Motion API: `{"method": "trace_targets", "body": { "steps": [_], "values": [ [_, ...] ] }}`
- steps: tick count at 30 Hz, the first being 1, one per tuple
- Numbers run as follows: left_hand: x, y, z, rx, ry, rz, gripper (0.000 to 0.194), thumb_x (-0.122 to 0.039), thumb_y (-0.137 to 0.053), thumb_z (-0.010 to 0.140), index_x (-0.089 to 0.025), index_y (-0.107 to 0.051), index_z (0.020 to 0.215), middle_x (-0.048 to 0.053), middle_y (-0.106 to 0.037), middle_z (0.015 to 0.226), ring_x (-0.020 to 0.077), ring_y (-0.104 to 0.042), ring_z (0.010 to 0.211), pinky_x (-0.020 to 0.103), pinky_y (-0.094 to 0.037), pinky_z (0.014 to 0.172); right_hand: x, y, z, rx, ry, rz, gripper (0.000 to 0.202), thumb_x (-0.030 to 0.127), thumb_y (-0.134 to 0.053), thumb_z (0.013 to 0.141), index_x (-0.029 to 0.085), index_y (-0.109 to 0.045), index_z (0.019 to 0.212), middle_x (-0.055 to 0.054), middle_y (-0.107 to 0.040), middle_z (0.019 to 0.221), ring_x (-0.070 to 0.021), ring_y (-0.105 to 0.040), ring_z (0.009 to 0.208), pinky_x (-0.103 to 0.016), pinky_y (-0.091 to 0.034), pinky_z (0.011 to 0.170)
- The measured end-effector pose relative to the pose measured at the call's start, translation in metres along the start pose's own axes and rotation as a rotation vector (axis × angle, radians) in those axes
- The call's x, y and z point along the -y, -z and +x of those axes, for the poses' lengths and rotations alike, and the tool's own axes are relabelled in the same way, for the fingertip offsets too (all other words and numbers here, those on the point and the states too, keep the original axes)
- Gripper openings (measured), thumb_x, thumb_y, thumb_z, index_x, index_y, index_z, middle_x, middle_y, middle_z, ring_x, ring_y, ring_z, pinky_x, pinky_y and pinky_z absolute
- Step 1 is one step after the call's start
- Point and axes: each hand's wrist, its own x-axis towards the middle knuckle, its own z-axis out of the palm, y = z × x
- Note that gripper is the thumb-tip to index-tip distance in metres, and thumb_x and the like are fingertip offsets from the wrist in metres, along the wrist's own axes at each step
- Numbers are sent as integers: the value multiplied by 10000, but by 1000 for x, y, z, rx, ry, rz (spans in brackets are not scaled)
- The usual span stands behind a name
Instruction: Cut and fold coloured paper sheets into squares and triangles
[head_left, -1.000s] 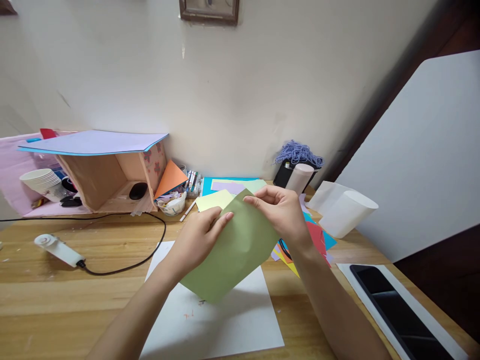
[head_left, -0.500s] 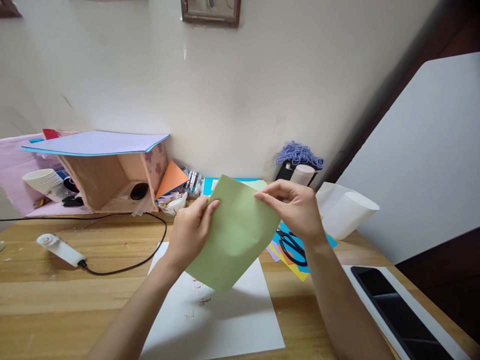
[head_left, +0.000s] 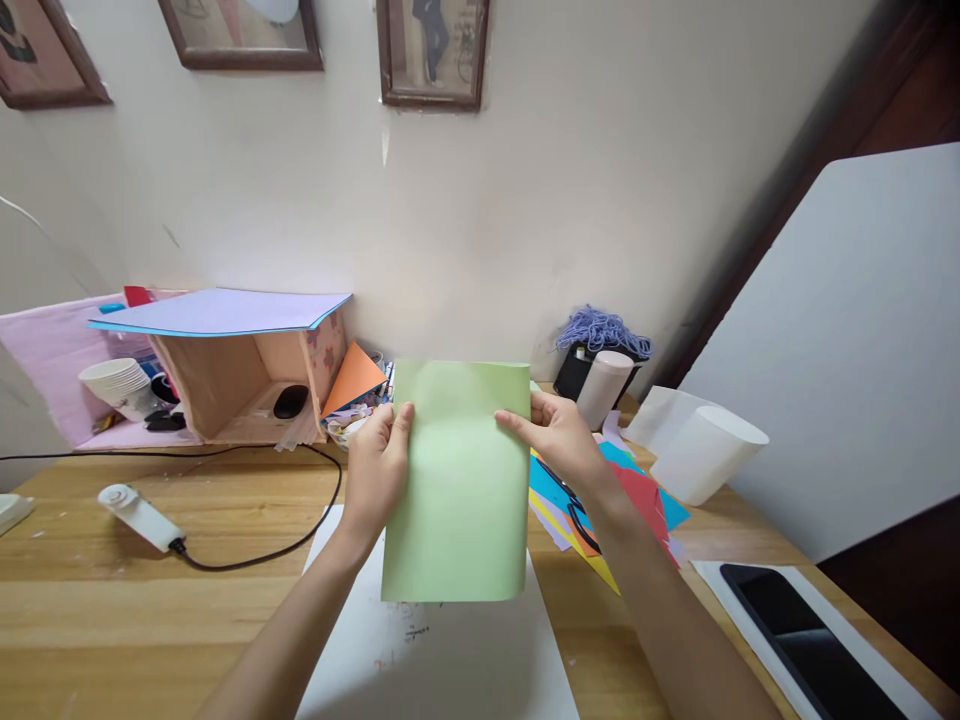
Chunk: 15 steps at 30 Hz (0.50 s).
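A light green sheet of paper (head_left: 459, 490) is held up in front of me, its long sides upright. It looks folded over along its right side, where the edge curves. My left hand (head_left: 379, 465) pinches its left edge, thumb on the near face and fingers behind. On the opposite edge, my right hand (head_left: 559, 440) grips near the top with the thumb in front; those fingers are partly hidden. Below the green paper lies a white sheet (head_left: 480, 660) with small coloured marks. Scissors (head_left: 577, 515) with black handles rest beside my right forearm, partly covered.
Coloured paper pieces (head_left: 645, 500) lie to the right, near white paper rolls (head_left: 709, 455). A phone (head_left: 810, 640) is at the right edge. At left are a white corded device (head_left: 142, 515) and an open box (head_left: 247, 385). Blue yarn (head_left: 604, 330) sits at the back.
The green paper has turned from a slanted position to upright and now faces me squarely. My right hand has lowered along its edge. The camera view has tilted up slightly.
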Motion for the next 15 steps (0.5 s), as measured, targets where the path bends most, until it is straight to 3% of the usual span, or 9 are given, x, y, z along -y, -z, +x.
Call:
{"method": "trace_targets", "body": {
  "steps": [5,10,15],
  "values": [
    [8,-4,1,17,33,33,339,-428,-392,830,-182,-406,597,-24,-422,555,113,-375,529,215,-261,471,-6,-5,2,-93,62,-86,364,460,-560,739,171,-622,951,-60,-677,900,-235,-627,803,-295,-500,623],
    [10,-3,1,-29,-34,125,340,-389,-377,850,-193,-300,583,-44,-307,548,106,-294,520,222,-232,489,-9,-6,4,-53,75,5,430,385,-669,657,178,-575,1023,-72,-666,944,-239,-624,839,-319,-511,674],
    [11,-2,4,-4,-75,126,345,-370,-382,851,-192,-265,579,-46,-273,550,102,-274,522,224,-222,494,-11,-1,7,-101,77,-3,333,435,-576,735,163,-623,921,-53,-680,801,-202,-630,687,-288,-496,593]
  ]
}}
